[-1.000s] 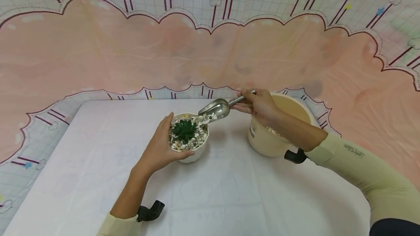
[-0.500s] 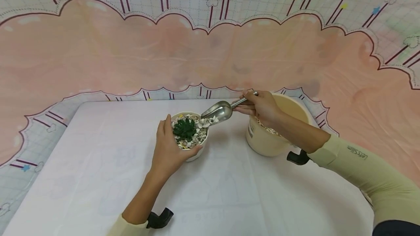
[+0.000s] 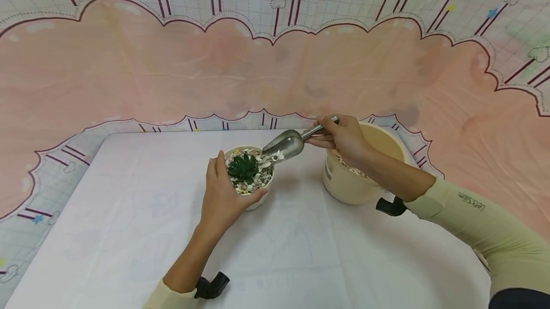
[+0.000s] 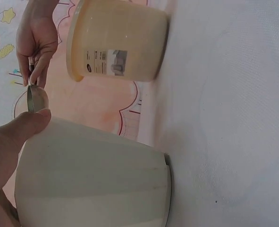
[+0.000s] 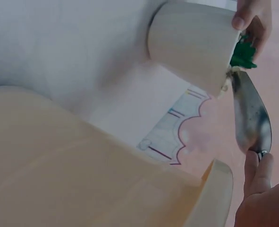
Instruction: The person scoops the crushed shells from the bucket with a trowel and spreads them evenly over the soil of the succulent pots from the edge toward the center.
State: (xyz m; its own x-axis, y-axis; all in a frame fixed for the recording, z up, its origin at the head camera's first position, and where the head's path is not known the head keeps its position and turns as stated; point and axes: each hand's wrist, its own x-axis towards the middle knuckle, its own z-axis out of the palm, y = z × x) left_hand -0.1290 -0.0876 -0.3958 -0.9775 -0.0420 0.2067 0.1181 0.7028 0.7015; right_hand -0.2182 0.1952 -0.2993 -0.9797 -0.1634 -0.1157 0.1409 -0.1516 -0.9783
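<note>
A white pot (image 3: pixel 257 202) stands on the table, filled with pale pebbles (image 3: pixel 263 177) around a green succulent (image 3: pixel 243 168). My left hand (image 3: pixel 223 203) holds the pot near its rim, the thumb on the near side and the fingers round the left. Between the fingers of my right hand (image 3: pixel 343 139) is the handle of a metal scoop (image 3: pixel 284 143). The scoop tilts down to the left, its lip at the pot's right rim, with white pebbles at its mouth. In the right wrist view, the scoop (image 5: pixel 252 116) meets the pot's edge beside the leaves.
A cream bucket (image 3: pixel 350 190) with pebbles inside stands right of the pot, partly behind my right forearm. White cloth (image 3: pixel 275 261) covers the table. Behind it hangs a peach patterned cloth (image 3: pixel 215 70). A black wrist mount (image 3: pixel 212 286) sticks out from the left sleeve.
My left hand has shifted right and forward around the pot's near side. The scoop has stayed at the pot's right rim, with only small shifts.
</note>
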